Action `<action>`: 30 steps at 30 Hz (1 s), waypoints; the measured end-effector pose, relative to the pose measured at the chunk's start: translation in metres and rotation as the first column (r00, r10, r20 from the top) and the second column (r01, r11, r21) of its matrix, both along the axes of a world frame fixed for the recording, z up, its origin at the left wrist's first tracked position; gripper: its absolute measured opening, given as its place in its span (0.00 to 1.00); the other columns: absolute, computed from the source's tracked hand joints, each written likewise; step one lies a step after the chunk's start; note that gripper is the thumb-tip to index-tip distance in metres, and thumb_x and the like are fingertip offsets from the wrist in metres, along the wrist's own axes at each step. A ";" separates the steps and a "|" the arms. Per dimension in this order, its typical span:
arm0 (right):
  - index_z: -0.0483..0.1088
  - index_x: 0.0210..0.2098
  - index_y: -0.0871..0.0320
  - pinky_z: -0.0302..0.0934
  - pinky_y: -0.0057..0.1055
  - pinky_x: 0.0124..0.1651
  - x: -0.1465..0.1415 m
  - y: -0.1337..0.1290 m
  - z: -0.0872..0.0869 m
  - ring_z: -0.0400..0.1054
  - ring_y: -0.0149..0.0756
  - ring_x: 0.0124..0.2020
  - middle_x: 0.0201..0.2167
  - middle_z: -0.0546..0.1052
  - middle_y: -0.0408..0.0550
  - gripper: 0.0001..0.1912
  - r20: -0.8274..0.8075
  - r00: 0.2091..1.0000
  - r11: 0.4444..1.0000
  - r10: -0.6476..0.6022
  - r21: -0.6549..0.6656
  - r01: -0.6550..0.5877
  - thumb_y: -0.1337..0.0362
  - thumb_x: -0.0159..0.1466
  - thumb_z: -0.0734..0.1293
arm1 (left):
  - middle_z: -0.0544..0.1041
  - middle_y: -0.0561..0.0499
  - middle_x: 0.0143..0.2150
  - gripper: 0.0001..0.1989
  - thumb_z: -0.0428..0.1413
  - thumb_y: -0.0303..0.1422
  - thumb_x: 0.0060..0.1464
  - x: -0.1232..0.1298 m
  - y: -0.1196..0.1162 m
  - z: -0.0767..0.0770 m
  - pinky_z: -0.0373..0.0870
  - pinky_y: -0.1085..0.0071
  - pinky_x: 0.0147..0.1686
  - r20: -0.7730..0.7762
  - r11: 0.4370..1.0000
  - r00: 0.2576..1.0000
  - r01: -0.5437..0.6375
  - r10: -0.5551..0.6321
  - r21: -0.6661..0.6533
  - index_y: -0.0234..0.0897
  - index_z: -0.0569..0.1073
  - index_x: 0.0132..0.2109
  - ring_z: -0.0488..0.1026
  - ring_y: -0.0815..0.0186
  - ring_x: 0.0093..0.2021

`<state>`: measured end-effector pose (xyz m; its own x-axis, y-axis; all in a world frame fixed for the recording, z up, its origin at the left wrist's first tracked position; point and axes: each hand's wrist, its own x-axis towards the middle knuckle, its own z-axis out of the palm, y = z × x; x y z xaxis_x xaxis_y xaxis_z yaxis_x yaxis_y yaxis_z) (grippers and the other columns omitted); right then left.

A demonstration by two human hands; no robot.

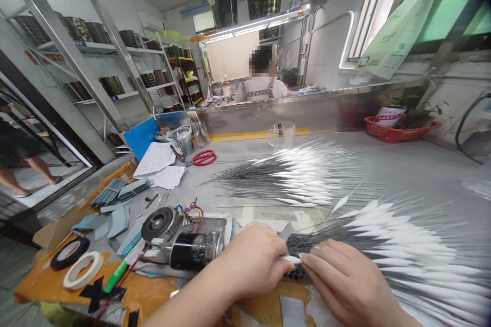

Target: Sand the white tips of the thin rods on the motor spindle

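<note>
Closest to me, my left hand [265, 255] pinches a white float [292, 259] over black mesh [303, 241] near the motor [187, 252], while my right hand [347, 273] grips its other end, its stem probably hidden beneath; I'd best hold it level and press lightly

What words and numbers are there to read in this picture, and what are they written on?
None can be read for sure.
Hanging plastic bag: printed marks, too blurred.
White papers: faint marks, too small.
Plant pot: red and white pattern, any words too blurred.
Shelf label: blue and white, too small.
Clear cup: dark marks on it, no letters to make out.
</note>
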<state>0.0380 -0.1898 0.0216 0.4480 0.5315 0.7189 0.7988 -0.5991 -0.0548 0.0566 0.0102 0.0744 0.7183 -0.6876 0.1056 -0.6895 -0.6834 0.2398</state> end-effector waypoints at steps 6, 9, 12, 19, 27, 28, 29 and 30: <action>0.71 0.39 0.60 0.51 0.34 0.34 0.000 -0.002 0.002 0.62 0.37 0.30 0.28 0.71 0.48 0.08 -0.068 0.997 1.000 -0.027 0.008 0.027 0.72 0.65 0.61 | 0.75 0.51 0.30 0.11 0.54 0.39 0.57 -0.001 0.000 0.002 0.66 0.70 0.39 -0.016 1.000 1.000 -0.022 0.022 0.001 0.38 0.73 0.30 0.71 0.64 0.36; 0.71 0.39 0.60 0.52 0.34 0.35 0.001 -0.004 0.002 0.63 0.36 0.30 0.28 0.72 0.48 0.10 -0.077 0.997 1.000 -0.006 0.004 0.006 0.74 0.65 0.59 | 0.75 0.52 0.30 0.11 0.54 0.39 0.56 -0.001 0.000 0.002 0.65 0.70 0.38 -0.022 1.000 0.999 -0.027 0.027 0.005 0.38 0.72 0.30 0.70 0.64 0.35; 0.71 0.39 0.60 0.52 0.33 0.34 0.001 -0.004 0.001 0.62 0.35 0.29 0.26 0.72 0.47 0.11 -0.079 0.997 1.000 0.024 0.010 -0.023 0.75 0.64 0.58 | 0.74 0.53 0.29 0.12 0.53 0.40 0.57 -0.001 0.000 0.002 0.65 0.70 0.38 -0.023 1.000 1.000 -0.017 0.018 0.005 0.39 0.71 0.29 0.70 0.65 0.34; 0.71 0.40 0.58 0.52 0.34 0.34 0.000 -0.002 0.003 0.62 0.35 0.30 0.27 0.72 0.46 0.09 -0.131 0.991 0.999 -0.011 0.034 0.016 0.73 0.65 0.60 | 0.73 0.53 0.27 0.14 0.51 0.39 0.58 -0.001 0.000 0.001 0.65 0.70 0.37 0.008 0.999 1.000 -0.015 0.014 0.036 0.38 0.68 0.27 0.69 0.65 0.34; 0.71 0.38 0.60 0.51 0.33 0.32 -0.001 -0.003 0.001 0.61 0.35 0.29 0.25 0.70 0.46 0.10 -0.144 0.989 0.998 0.038 0.062 -0.029 0.75 0.64 0.60 | 0.73 0.53 0.27 0.14 0.51 0.39 0.57 0.000 0.000 0.002 0.64 0.71 0.37 0.011 0.999 1.000 0.000 -0.001 0.055 0.38 0.67 0.27 0.69 0.65 0.34; 0.71 0.37 0.60 0.50 0.33 0.32 -0.001 -0.002 0.001 0.60 0.35 0.29 0.25 0.70 0.46 0.09 -0.146 0.989 0.997 0.034 0.074 -0.023 0.75 0.64 0.60 | 0.73 0.53 0.27 0.14 0.51 0.39 0.57 0.000 0.000 0.002 0.64 0.71 0.36 0.012 0.999 1.000 0.000 -0.001 0.054 0.38 0.67 0.27 0.69 0.65 0.34; 0.71 0.36 0.59 0.50 0.32 0.32 -0.001 -0.001 0.001 0.60 0.35 0.29 0.25 0.70 0.46 0.09 -0.151 0.988 0.996 0.032 0.087 -0.019 0.75 0.64 0.60 | 0.73 0.53 0.27 0.14 0.51 0.40 0.58 0.000 0.000 0.002 0.64 0.71 0.36 0.012 0.999 1.000 -0.001 0.000 0.053 0.38 0.67 0.27 0.69 0.65 0.33; 0.70 0.34 0.59 0.49 0.32 0.31 -0.001 0.000 0.002 0.59 0.34 0.29 0.25 0.69 0.46 0.09 -0.157 0.987 0.995 0.029 0.099 -0.013 0.75 0.64 0.60 | 0.73 0.53 0.27 0.14 0.51 0.40 0.58 0.000 0.000 0.002 0.64 0.71 0.36 0.013 0.999 1.000 -0.002 0.002 0.052 0.38 0.67 0.27 0.69 0.66 0.33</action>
